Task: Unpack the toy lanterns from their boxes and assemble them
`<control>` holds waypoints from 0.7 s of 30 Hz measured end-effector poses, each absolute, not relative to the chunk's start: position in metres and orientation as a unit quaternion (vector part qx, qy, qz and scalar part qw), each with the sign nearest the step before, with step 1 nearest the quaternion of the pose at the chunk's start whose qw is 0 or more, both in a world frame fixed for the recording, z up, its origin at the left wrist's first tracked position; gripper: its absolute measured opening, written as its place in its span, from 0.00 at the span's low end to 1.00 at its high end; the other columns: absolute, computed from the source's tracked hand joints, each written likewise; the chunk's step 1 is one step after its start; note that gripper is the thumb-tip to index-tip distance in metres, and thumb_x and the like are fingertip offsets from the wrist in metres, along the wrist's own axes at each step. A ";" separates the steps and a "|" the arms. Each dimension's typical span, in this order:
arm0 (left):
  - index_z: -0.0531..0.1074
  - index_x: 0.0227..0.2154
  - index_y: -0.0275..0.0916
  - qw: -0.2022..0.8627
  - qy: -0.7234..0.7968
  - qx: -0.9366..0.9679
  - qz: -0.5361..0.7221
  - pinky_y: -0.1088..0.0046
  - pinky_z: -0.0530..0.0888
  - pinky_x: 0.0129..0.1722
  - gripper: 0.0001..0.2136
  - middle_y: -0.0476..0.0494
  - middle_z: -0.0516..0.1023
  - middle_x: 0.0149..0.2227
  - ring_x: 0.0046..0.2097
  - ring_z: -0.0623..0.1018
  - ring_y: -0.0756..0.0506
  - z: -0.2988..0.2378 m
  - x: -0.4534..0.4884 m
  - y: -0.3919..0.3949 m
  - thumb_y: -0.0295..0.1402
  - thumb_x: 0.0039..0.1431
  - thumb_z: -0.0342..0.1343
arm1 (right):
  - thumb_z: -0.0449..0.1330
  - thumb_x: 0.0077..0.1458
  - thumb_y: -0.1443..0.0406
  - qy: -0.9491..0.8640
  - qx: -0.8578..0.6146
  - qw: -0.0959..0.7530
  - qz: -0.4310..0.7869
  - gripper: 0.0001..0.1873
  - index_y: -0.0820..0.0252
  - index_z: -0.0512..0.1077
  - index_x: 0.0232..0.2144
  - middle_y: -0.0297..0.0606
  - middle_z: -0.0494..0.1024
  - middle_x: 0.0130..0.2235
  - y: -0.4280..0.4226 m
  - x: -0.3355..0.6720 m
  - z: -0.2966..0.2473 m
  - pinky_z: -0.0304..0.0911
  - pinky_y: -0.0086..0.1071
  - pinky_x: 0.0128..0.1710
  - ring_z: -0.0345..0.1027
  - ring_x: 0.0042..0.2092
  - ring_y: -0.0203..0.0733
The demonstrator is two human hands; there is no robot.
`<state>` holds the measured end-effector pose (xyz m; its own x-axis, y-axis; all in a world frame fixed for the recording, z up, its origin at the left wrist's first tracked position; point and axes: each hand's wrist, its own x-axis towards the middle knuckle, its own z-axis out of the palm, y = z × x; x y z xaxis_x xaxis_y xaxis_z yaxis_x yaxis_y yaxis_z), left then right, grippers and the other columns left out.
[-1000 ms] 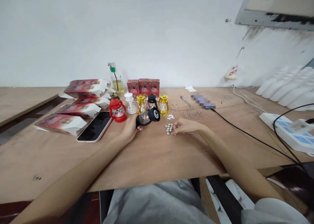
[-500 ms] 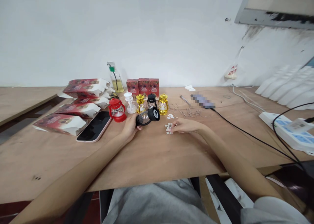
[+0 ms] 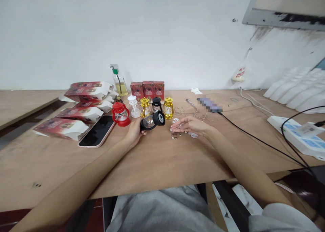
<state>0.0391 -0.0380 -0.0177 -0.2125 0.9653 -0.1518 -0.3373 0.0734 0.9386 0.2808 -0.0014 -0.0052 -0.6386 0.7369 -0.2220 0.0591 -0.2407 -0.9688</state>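
My left hand is closed around a small black lantern. The lantern lies tipped on its side with its round base toward the right. My right hand hovers just above a scatter of button cells, its fingers stretched out and pointing left. Part of the scatter is hidden beneath it, and I cannot make out anything held at its fingertips. Beside its wrist is a small translucent piece. Behind stand a red lantern, a white one, two gold ones and another black one.
At left lie a phone and several open red boxes. Three upright red boxes and a pump bottle stand near the wall. Rightward are thin wires, a screwdriver, a cabled device and a power strip.
My right hand's fingers have straightened out from a pinch over the button cells. The cells are spread differently, some farther right. My left hand keeps the black lantern in place.
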 end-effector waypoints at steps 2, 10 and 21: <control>0.63 0.21 0.35 0.541 0.493 0.317 0.603 0.82 0.56 0.11 0.06 0.54 0.62 0.15 0.14 0.56 0.57 -0.018 0.039 -0.038 0.32 0.46 0.53 | 0.64 0.41 0.75 -0.567 -0.358 0.244 0.700 0.10 0.69 0.77 0.31 0.44 0.80 0.35 -0.002 0.281 -0.004 0.69 0.28 0.47 0.75 0.41 0.40; 0.62 0.21 0.36 0.542 0.490 0.318 0.603 0.82 0.56 0.12 0.06 0.55 0.61 0.15 0.14 0.56 0.57 -0.017 0.039 -0.039 0.32 0.46 0.53 | 0.73 0.30 0.68 -0.609 -0.403 0.187 0.658 0.16 0.67 0.78 0.27 0.40 0.80 0.28 -0.007 0.280 0.000 0.73 0.26 0.37 0.76 0.33 0.38; 0.62 0.23 0.36 0.544 0.490 0.318 0.603 0.82 0.56 0.12 0.06 0.55 0.62 0.16 0.14 0.56 0.57 -0.017 0.039 -0.039 0.32 0.46 0.53 | 0.72 0.28 0.67 -0.675 -0.458 0.107 0.568 0.12 0.66 0.77 0.21 0.34 0.77 0.21 -0.006 0.286 0.005 0.67 0.21 0.24 0.69 0.23 0.30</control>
<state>0.0390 -0.0389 -0.0172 -0.2057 0.9672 -0.1492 -0.3440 0.0713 0.9363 0.2858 -0.0059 0.0045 -0.5586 0.7393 -0.3761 0.4968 -0.0648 -0.8654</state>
